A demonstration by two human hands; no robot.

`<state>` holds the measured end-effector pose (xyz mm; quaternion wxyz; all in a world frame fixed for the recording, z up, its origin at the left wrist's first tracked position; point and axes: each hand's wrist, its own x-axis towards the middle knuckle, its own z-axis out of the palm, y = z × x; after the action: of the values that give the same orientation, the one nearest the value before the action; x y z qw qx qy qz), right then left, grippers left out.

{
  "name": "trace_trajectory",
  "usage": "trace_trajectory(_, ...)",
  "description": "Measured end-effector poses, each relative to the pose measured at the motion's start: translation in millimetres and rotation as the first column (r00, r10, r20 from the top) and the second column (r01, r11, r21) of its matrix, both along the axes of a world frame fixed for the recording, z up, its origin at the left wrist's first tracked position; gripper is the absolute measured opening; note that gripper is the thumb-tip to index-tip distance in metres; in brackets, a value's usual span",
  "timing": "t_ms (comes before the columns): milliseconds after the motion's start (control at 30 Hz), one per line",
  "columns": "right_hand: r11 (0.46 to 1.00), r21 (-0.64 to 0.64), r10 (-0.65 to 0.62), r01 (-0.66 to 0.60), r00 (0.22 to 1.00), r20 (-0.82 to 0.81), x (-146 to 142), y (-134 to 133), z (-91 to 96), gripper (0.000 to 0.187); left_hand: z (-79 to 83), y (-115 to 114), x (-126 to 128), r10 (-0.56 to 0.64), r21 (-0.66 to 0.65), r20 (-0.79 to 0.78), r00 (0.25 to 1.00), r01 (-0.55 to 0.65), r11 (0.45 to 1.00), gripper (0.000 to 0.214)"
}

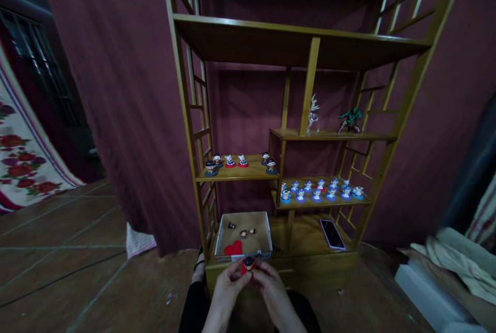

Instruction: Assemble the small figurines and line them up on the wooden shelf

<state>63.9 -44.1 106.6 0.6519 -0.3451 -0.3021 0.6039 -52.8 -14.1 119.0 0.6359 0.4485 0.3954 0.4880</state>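
Between my two hands, in front of the box, is a small black-haired figurine (pixel 248 263) with red about its lower part. My left hand (pixel 230 282) pinches it from the left. On the other side, the fingers of my right hand (pixel 269 281) close on the same piece. Just beyond my fingers, a shallow box (pixel 270 233) sits on the lowest shelf. Inside lie small dark-haired figure pieces (pixel 243 233) and flat red pieces (pixel 233 248), close to the near wall. My fingers partly cover the held figurine's lower edge.
A wooden shelf unit (pixel 240 172) stands ahead. Black-haired figurines (pixel 211 168) flank two white-headed ones (pixel 230 161) on its left shelf. Several blue-and-white figurines (pixel 316 196) line the right shelf, below a clear deer (pixel 313 116) and green figure (pixel 351 120). A phone (pixel 332 235) lies lower right.
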Motion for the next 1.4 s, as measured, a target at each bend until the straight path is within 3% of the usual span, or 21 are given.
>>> trace_trajectory(267,0.998,0.066,-0.035,0.016,0.957,0.288,3,26,-1.7,0.041,3.7,21,1,-0.042,0.024,-0.084,0.996,0.044,0.999,0.042)
trace_trajectory(467,0.998,0.057,-0.011,-0.007,0.949,0.314,0,39,4.0,0.041,21.9,34,-4,-0.02,0.124,-0.266,0.964,0.055,0.991,0.023)
trace_trajectory(600,0.993,0.107,-0.086,0.05,0.927,0.365,2,43,14.3,0.034,36.9,36,0,0.012,0.166,-0.32,0.947,0.044,0.985,0.02)
trace_trajectory(967,0.98,0.153,-0.188,0.131,0.866,0.463,4,39,41.5,0.026,41.8,42,6,0.148,0.325,-0.461,0.875,0.012,0.946,0.018)
trace_trajectory(1167,0.973,0.178,-0.211,0.148,0.883,0.419,6,37,51.9,0.029,40.5,46,9,0.063,0.288,-0.339,0.939,0.04,0.957,0.019)
trace_trajectory(1300,0.974,0.186,-0.196,0.127,0.887,0.417,9,36,55.5,0.032,49.6,45,9,-0.107,0.157,-0.136,0.985,0.128,0.979,0.026)
trace_trajectory(1400,0.975,0.188,-0.19,0.118,0.882,0.43,7,38,55.6,0.032,59.2,41,6,-0.129,0.071,-0.059,0.99,0.133,0.989,0.028)
